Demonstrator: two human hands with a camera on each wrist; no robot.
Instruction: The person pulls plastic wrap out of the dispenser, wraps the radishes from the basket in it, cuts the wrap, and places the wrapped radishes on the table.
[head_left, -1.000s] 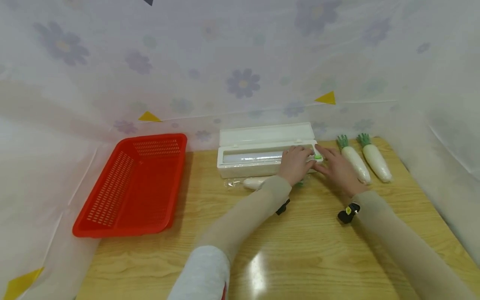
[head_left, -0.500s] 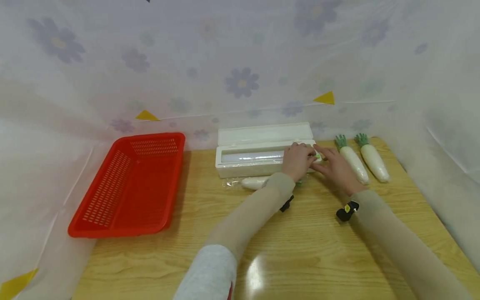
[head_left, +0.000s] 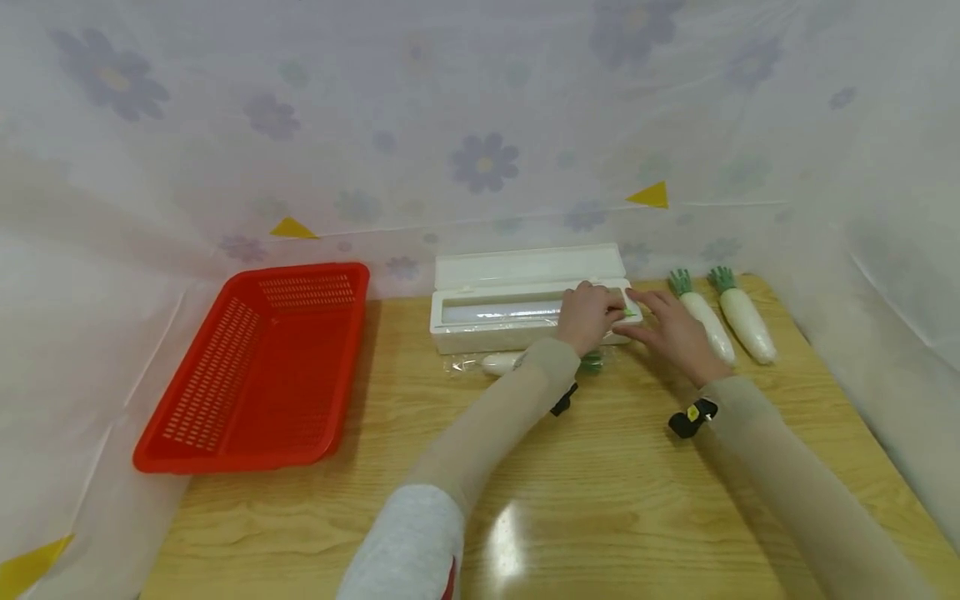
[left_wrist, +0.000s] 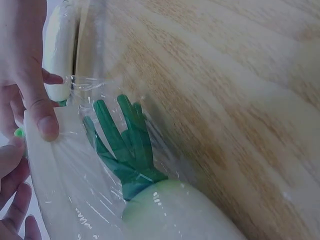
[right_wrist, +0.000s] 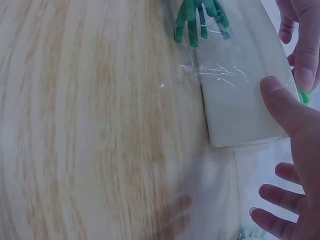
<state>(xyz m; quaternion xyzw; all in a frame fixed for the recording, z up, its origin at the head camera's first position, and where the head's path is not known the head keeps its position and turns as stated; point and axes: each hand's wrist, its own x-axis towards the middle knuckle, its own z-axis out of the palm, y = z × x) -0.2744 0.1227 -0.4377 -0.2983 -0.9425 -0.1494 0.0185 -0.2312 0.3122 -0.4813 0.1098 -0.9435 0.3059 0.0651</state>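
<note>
A long white cling film dispenser point(head_left: 495, 339) stands lid up at the back, with a film roll point(head_left: 501, 312) inside. At its right end my left hand point(head_left: 587, 317) has its fingertips at a small green slider point(left_wrist: 19, 132) and seems to pinch it; its palm side is hidden. My right hand point(head_left: 671, 333) holds the same end, thumb on the front face and index finger at the top; the other fingers are spread. In front of the box, partly under my left forearm, a white radish point(left_wrist: 175, 210) with green leaves lies under clear film point(left_wrist: 95, 210).
Two more white radishes, a nearer one point(head_left: 711, 329) and a farther one point(head_left: 748, 325), lie at the right. A red basket point(head_left: 341, 417) stands at the left. Flowered sheeting point(head_left: 480, 100) rises behind the wooden table point(head_left: 600, 500).
My left hand shifts slightly right, then back to the left along the dispenser's end. My right hand keeps its place there. The radishes and basket stay put.
</note>
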